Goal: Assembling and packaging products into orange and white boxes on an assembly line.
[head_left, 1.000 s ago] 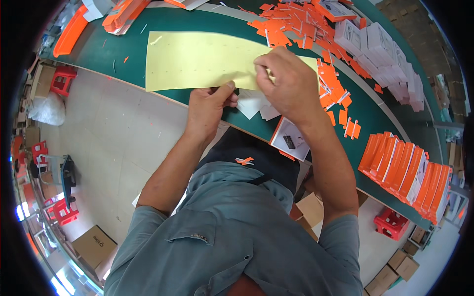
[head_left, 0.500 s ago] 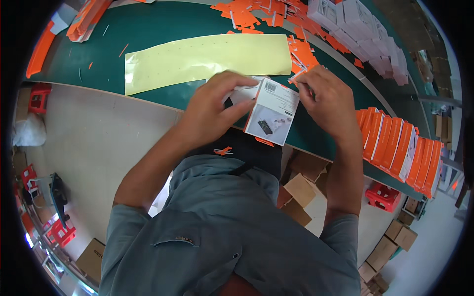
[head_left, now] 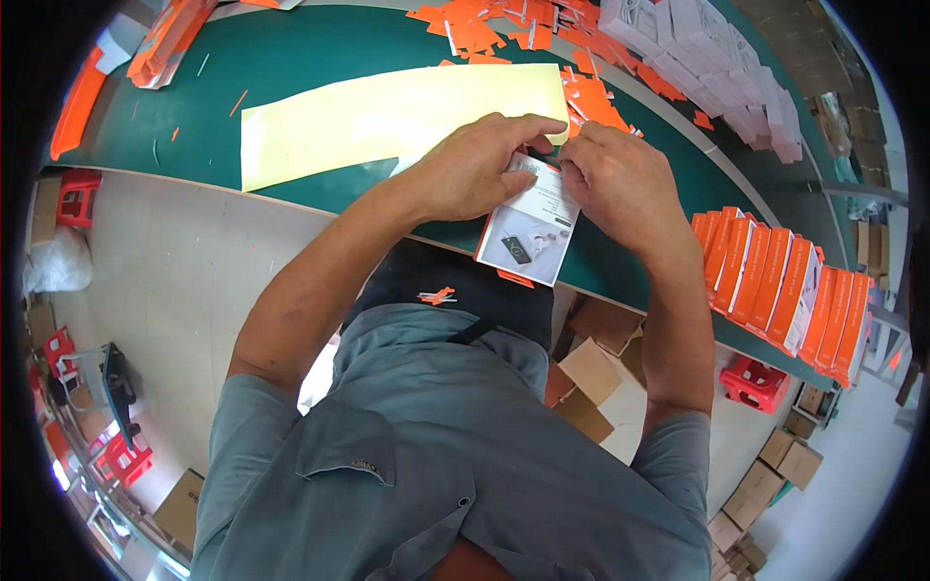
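A small white and orange cardboard box (head_left: pixel 526 242) with a phone picture on its face lies at the table's near edge, tilted slightly. My left hand (head_left: pixel 475 172) holds it near the far end: the thumb presses on its face and the index finger reaches over the far edge toward the right hand. At the box's far right corner my right hand (head_left: pixel 620 189) is closed in a pinch. What sits between those fingertips is hidden. Beyond both hands a long pale yellow sheet (head_left: pixel 387 111) lies on the green table (head_left: pixel 320 39).
Orange card scraps (head_left: pixel 586 97) are strewn beyond the sheet. White boxes (head_left: pixel 697 48) stand stacked at the far right. A row of orange boxes (head_left: pixel 775 281) stands on the right. Orange pieces (head_left: pixel 174 39) lie far left. Scraps (head_left: pixel 438 295) rest on my lap.
My left hand has moved right and away from me, over the box's far end. My right hand has come in closer to it, and the orange-white strip at its fingertips no longer shows.
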`<state>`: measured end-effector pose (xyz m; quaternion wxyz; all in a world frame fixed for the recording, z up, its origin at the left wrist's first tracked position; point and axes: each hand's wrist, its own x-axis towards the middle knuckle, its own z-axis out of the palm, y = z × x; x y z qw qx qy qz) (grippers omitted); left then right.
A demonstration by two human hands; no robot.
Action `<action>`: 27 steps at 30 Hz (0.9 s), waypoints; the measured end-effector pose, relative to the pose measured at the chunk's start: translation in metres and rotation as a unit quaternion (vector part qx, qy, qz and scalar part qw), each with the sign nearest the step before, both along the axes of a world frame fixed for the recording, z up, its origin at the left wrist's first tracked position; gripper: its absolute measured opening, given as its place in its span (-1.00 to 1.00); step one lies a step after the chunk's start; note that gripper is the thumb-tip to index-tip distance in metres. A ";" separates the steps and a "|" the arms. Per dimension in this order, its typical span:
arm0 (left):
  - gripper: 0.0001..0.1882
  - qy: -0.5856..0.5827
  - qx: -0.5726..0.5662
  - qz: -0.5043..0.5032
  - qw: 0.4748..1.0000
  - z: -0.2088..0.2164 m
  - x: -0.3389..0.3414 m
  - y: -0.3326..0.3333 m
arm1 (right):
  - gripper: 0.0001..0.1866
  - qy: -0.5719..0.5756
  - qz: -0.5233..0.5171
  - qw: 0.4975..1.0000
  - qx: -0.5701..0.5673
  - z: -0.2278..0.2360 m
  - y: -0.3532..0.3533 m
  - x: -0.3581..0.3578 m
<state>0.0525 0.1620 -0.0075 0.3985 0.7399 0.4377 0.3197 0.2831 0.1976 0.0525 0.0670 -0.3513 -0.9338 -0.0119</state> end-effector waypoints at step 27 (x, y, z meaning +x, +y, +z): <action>-0.49 0.239 0.328 -0.014 0.914 0.001 0.005 -0.037 | -0.57 0.168 -0.125 0.968 -0.136 -0.036 -0.052 0.019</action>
